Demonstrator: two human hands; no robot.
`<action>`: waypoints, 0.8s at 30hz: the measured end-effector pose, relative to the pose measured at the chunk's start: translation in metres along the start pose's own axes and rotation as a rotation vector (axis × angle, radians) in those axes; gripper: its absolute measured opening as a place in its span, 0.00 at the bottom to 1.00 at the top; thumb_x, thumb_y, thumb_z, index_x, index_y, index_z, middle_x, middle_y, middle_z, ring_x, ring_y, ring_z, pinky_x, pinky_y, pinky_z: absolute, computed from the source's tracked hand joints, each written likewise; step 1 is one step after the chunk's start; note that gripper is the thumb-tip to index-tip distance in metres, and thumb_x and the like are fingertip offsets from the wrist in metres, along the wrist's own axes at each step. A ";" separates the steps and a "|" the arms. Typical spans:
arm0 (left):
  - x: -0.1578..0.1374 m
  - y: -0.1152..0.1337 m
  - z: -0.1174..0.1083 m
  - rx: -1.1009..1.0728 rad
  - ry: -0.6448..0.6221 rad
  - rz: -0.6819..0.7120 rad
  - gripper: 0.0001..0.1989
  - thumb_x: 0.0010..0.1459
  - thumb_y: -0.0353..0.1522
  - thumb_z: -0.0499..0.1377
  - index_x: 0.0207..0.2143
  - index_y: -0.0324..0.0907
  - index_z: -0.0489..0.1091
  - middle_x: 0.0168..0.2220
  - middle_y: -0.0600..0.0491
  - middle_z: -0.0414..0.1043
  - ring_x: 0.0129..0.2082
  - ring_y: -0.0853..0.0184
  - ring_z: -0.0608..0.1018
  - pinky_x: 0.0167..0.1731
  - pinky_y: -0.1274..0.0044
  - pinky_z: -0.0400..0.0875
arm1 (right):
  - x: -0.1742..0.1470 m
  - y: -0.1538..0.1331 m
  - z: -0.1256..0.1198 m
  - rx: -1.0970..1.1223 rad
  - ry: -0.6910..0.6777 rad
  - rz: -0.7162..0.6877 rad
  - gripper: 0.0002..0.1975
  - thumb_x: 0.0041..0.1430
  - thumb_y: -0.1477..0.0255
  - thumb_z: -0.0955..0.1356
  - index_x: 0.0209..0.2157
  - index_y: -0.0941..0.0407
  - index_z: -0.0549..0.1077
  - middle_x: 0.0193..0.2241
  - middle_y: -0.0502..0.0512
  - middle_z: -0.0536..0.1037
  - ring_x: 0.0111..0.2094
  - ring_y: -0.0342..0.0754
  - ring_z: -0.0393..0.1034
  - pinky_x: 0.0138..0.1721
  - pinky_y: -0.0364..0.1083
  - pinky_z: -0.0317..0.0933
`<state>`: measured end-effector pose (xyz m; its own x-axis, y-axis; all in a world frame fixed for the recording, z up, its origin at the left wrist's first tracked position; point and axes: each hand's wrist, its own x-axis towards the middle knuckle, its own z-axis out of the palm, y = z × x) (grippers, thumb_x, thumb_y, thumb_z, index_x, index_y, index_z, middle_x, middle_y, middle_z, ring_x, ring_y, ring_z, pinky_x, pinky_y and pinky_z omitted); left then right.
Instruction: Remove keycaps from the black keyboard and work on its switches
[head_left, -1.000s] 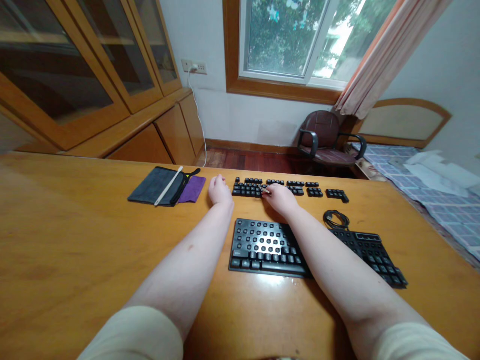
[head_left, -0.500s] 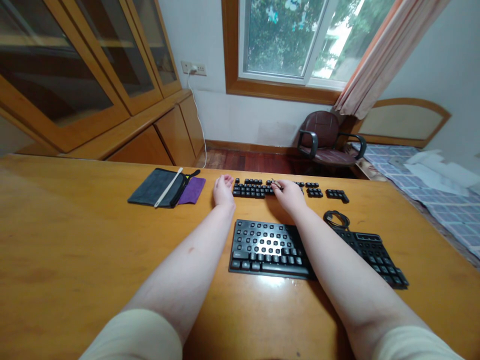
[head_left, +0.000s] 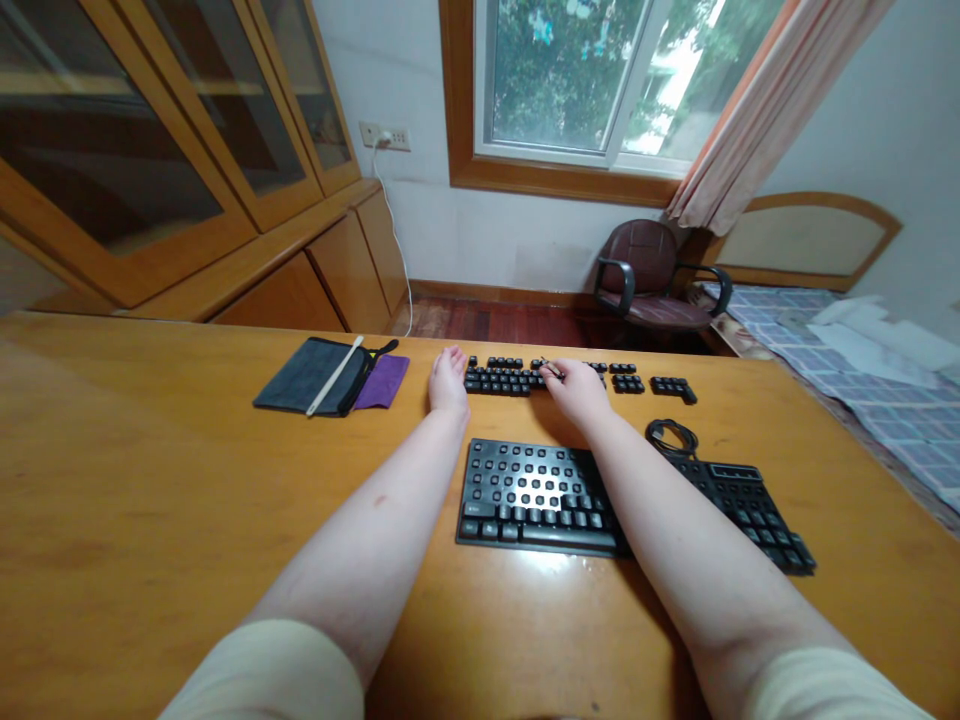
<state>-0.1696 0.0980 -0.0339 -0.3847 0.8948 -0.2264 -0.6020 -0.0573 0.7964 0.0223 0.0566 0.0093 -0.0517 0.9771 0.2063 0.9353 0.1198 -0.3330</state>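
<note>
A passage along the desktop (head_left: 504,418) ran between the keyboard (head_left: 521,485) and the loose keycaps (head_left: 501,381); the right forearm (head_left: 667,500) crossed it. The left hand (head_left: 448,382) obstructed the keycaps' left end.

left forearm (head_left: 375,510) and right forearm (head_left: 694,520) extend forward, converging. left hand (head_left: 448,384): relaxed, palm turned inward, fingers (head_left: 453,356) loosely curled. right hand (head_left: 579,388): closed in a pinch grip, back upward.

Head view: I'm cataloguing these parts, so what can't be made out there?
In the head view:
Keyboard: its middle is hidden by the right forearm.
Loose keycaps: too small to read, part of their row hidden by the right hand.
Small item it pinches: partly covered, too small to name.
</note>
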 end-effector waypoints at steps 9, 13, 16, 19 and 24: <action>0.001 -0.001 -0.001 0.004 0.005 0.002 0.14 0.61 0.38 0.49 0.38 0.39 0.69 0.50 0.42 0.69 0.52 0.64 0.71 0.53 0.73 0.61 | 0.002 -0.001 0.010 -0.010 -0.138 -0.073 0.07 0.54 0.68 0.66 0.34 0.53 0.75 0.36 0.54 0.78 0.39 0.48 0.69 0.38 0.42 0.58; 0.001 -0.002 -0.001 0.004 0.005 0.001 0.14 0.61 0.38 0.49 0.38 0.39 0.69 0.50 0.42 0.69 0.52 0.64 0.71 0.53 0.74 0.60 | 0.002 -0.005 0.014 -0.037 -0.138 -0.080 0.07 0.54 0.68 0.67 0.34 0.53 0.75 0.38 0.53 0.77 0.40 0.48 0.69 0.38 0.42 0.59; 0.000 -0.002 0.000 0.008 0.005 0.000 0.14 0.61 0.38 0.48 0.38 0.38 0.69 0.50 0.43 0.69 0.51 0.64 0.72 0.54 0.73 0.60 | 0.002 -0.007 0.017 -0.048 -0.151 -0.084 0.08 0.54 0.67 0.67 0.35 0.53 0.75 0.39 0.53 0.77 0.41 0.48 0.69 0.39 0.42 0.59; -0.001 -0.001 0.000 0.011 0.004 0.001 0.14 0.61 0.37 0.48 0.38 0.38 0.68 0.49 0.43 0.70 0.51 0.64 0.72 0.54 0.73 0.60 | 0.003 -0.007 0.019 -0.050 -0.149 -0.104 0.08 0.55 0.68 0.66 0.36 0.53 0.75 0.39 0.54 0.77 0.42 0.48 0.69 0.40 0.42 0.58; -0.002 0.000 0.001 0.011 0.003 0.000 0.13 0.61 0.36 0.48 0.38 0.38 0.68 0.49 0.43 0.69 0.51 0.65 0.72 0.53 0.74 0.60 | 0.003 -0.005 0.019 -0.026 -0.135 -0.110 0.08 0.55 0.68 0.66 0.36 0.53 0.75 0.38 0.54 0.77 0.41 0.48 0.69 0.40 0.43 0.59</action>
<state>-0.1683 0.0963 -0.0331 -0.3869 0.8935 -0.2279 -0.5940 -0.0524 0.8028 0.0103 0.0623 -0.0058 -0.1989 0.9733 0.1141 0.9301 0.2242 -0.2908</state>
